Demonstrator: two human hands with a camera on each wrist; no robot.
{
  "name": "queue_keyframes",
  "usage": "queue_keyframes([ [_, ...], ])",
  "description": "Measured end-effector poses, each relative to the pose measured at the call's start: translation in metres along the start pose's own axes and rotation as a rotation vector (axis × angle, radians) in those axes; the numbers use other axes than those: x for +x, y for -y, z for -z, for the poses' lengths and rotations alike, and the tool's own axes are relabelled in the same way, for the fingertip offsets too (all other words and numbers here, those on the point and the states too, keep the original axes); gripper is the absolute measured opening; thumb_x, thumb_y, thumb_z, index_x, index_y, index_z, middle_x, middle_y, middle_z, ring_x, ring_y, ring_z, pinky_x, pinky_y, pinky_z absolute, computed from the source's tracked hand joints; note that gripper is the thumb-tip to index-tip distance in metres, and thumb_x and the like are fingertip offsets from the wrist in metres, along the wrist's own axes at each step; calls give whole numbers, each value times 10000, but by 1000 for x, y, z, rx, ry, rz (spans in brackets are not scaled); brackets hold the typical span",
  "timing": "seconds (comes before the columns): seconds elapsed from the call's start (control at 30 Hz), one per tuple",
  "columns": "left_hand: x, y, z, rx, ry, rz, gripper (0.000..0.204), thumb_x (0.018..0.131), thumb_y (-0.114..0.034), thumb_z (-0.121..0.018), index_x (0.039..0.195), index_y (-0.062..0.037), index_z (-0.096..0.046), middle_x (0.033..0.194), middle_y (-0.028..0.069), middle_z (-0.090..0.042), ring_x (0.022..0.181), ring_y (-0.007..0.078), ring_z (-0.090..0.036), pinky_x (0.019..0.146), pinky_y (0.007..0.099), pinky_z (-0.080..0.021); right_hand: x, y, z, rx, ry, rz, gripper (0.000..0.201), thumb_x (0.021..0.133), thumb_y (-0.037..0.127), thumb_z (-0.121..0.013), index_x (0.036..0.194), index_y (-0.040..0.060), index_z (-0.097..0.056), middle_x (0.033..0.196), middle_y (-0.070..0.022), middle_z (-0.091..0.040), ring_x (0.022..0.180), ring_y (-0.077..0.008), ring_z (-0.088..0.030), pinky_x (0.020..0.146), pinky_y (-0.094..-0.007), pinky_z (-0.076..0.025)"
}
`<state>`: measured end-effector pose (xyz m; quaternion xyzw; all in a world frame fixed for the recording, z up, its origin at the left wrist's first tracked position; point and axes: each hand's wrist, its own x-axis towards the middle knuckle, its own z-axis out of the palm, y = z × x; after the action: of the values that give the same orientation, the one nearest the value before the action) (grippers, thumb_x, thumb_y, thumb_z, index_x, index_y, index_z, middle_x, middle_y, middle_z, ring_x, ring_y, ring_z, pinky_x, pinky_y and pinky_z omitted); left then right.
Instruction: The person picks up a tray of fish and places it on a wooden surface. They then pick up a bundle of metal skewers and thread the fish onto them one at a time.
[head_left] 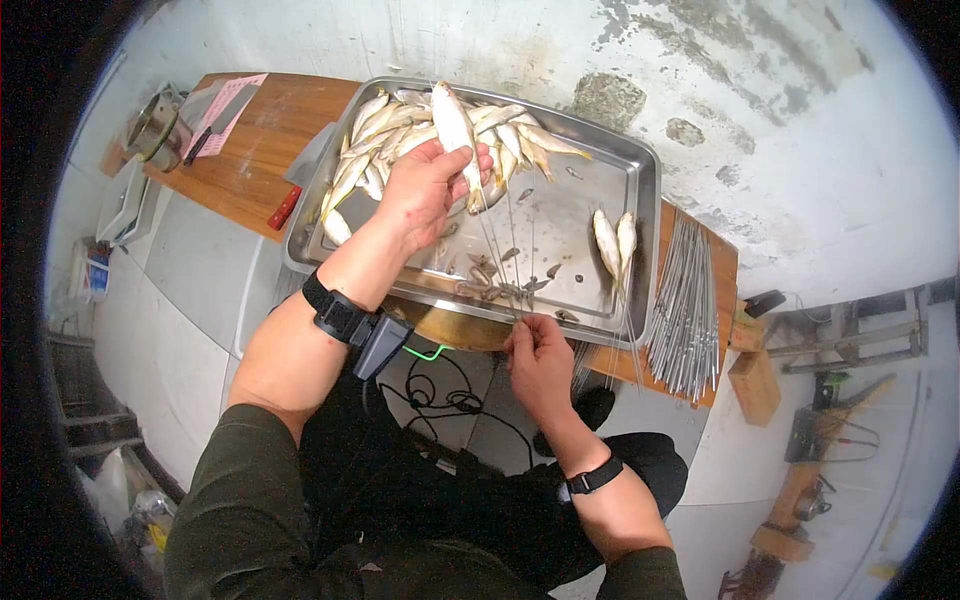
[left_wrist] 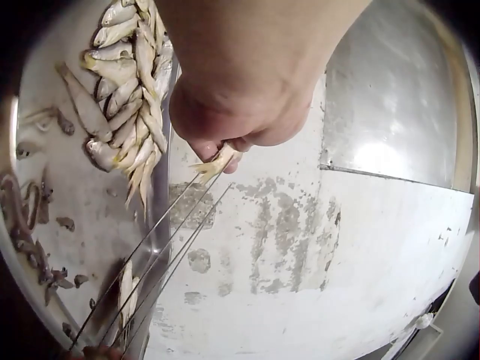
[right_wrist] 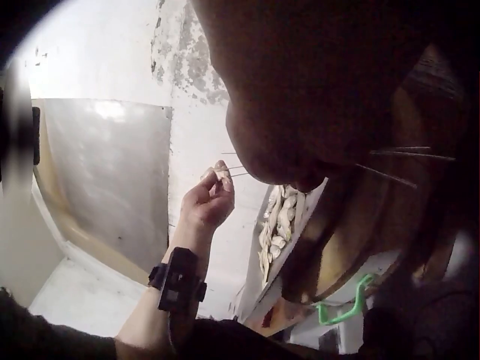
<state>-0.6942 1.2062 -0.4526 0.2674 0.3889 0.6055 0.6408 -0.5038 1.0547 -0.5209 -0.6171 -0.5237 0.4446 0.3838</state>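
My left hand (head_left: 428, 190) grips a small yellowish-white fish (head_left: 453, 125) over a metal tray (head_left: 600, 150). In the left wrist view the fish's tail (left_wrist: 208, 169) pokes out from under my fingers. My right hand (head_left: 540, 365), low at the tray's front edge, pinches thin metal skewers (head_left: 515, 255) that fan out upward to the fish's tail end. Several more fish (head_left: 380, 150) lie heaped at the tray's left and back. Two fish (head_left: 615, 245) sit side by side at its right, with skewers running down from them over the rim.
Dark scraps (head_left: 490, 280) lie on the tray floor. A bundle of skewers (head_left: 687, 310) rests on the wooden board right of the tray. On the left are a red-handled tool (head_left: 285, 208), a knife (head_left: 222, 122) on pink paper and a metal pot (head_left: 155, 130). A stained wall stands behind.
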Motion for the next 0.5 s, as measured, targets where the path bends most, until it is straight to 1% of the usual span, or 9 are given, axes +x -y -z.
queue_keyframes([
  [0.2,0,-6,4,8,14,-11,151,917,-19,-512,1048,55,-526,1026,128,-633,892,173,-645,793,250,-543,5,3,-1,-27,3,21,152,946,158,-518,952,7,-544,689,-26,-590,521,-64,-491,486,-223,-404],
  [0.3,3,-7,8,46,33,-24,159,917,-18,-512,1056,58,-526,1022,129,-632,894,173,-643,809,258,-543,6,0,-1,22,5,38,149,945,155,-517,949,9,-545,687,-26,-592,513,-63,-487,481,-224,-400],
  [0.43,1,-7,4,12,18,-37,171,920,-24,-515,1069,59,-527,1013,125,-635,889,166,-641,794,257,-543,5,3,-1,-19,1,44,142,945,151,-515,950,13,-546,689,-21,-593,512,-60,-483,481,-221,-396],
  [0.5,0,-6,1,56,-18,-42,173,943,-86,-487,1062,-7,-585,953,55,-670,762,76,-605,551,168,-426,4,3,0,-19,-2,47,141,945,152,-517,951,14,-546,689,-18,-592,512,-60,-483,480,-221,-395],
])
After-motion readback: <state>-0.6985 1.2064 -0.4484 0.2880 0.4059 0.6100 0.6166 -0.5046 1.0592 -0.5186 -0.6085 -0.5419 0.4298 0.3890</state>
